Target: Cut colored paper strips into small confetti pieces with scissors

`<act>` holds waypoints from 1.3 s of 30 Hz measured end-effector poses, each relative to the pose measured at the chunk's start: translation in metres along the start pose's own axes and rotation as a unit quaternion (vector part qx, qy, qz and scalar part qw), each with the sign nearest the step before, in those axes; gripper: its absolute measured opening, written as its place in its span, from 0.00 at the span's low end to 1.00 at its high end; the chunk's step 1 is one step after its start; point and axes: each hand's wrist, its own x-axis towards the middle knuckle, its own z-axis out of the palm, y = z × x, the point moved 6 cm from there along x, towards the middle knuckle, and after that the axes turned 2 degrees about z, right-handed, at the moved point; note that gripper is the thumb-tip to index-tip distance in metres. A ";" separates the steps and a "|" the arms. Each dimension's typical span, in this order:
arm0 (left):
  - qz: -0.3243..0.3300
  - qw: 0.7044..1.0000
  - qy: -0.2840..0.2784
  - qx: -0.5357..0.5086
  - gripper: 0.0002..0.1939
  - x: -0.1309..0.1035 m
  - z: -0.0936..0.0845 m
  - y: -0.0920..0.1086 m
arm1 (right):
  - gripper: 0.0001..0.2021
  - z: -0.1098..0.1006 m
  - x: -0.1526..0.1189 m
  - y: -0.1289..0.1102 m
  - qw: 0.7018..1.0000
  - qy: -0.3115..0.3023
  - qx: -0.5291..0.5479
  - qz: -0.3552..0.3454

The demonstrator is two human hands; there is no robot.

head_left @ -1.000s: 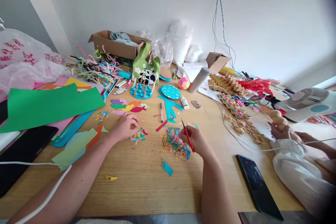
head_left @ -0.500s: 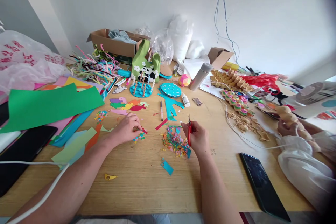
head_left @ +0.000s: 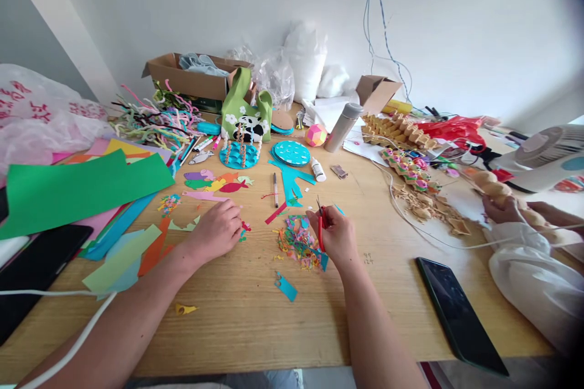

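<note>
Pale wood counter runs from the near edge to a white wall, crowded with craft bits, and the heap of colourful paper scraps at its middle serves as the landmark. Nearest, a blue offcut lies just this side of the heap and a dark phone well to its right. At the heap's right edge the right hand has its fingers closed round small red scissors, blades pointing up and away; a second ago the scissors slanted across the hand, and now they stand nearly upright, closer to the heap's far side. Left of the heap the left hand rests knuckles-up, fingers curled and pinched onto small confetti pieces; far more of that little pile showed before, so the hand has slid over it. Further left lie a green sheet and stacked coloured paper. To the heap's right, another person's hand in a white sleeve holds a string of tan beads. Beyond the heap sit a pen, a blue paper figure, a glue bottle, then a cardboard box by the wall.
</note>
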 end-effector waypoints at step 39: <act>-0.086 0.995 0.003 -0.054 0.20 -0.031 -0.009 -0.042 | 0.16 -0.002 -0.002 -0.005 0.999 0.021 0.036 -0.031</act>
